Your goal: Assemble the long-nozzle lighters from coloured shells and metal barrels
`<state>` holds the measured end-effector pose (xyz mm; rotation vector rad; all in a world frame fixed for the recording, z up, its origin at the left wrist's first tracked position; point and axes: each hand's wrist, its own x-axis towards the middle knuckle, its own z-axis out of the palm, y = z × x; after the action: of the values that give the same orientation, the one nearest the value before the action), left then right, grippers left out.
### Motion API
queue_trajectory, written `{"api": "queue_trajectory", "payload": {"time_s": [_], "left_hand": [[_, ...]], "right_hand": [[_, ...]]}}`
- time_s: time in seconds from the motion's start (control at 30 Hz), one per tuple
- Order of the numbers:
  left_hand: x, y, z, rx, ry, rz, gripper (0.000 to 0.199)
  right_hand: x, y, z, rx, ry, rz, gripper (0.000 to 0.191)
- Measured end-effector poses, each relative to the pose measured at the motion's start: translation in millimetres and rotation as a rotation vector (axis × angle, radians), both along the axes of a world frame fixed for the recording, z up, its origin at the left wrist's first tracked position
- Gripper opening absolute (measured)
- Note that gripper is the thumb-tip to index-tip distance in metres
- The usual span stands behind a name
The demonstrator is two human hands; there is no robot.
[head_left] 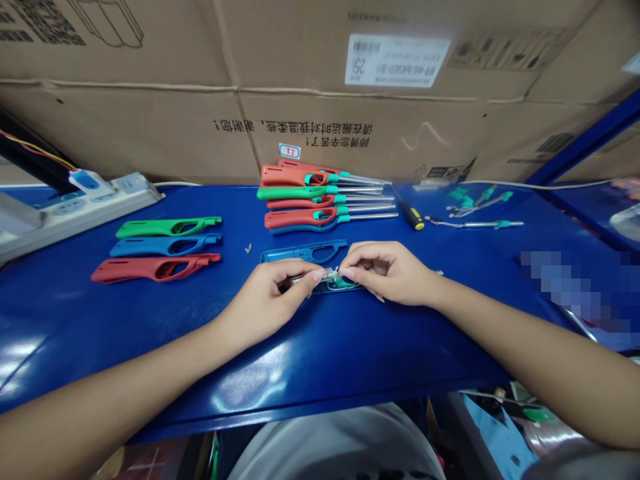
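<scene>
My left hand (273, 290) is closed around the rear of an opened gas lighter (345, 283), its thumb and finger at a clear, tank-like part. The lighter lies low over the table, with a green trigger piece and a thin white wire showing between my hands. My right hand (393, 270) pinches at the wire beside the trigger, its fingertips close to those of my left. The rod end pokes out past my right hand; most of the casing is hidden. Just behind my hands lies an empty blue casing half (305, 251).
Green (167, 227), blue (165, 246) and red (155, 268) casing halves lie left, near a power strip (75, 210). Several finished lighters (300, 219) stack at the back beside a screwdriver (414, 217). Small screws (249, 248) and rod assemblies (480, 225) lie on the blue table (260, 373).
</scene>
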<state>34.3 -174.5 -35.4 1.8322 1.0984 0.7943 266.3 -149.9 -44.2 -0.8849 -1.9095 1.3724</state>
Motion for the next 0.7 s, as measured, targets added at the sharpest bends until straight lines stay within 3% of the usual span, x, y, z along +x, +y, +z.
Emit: {"api": "queue_trajectory", "payload": {"time_s": [0.57, 0.7], "left_hand": [[1.9, -1.9, -2.8, 0.031, 0.000, -0.007, 0.022], [1.7, -0.1, -0.4, 0.001, -0.026, 0.008, 0.023]], "right_hand": [[-2.8, 2.1, 0.3, 0.056, -0.031, -0.030, 0.018], [-3.4, 1.7, 1.0, -0.065, -0.018, -0.046, 0.024]]}}
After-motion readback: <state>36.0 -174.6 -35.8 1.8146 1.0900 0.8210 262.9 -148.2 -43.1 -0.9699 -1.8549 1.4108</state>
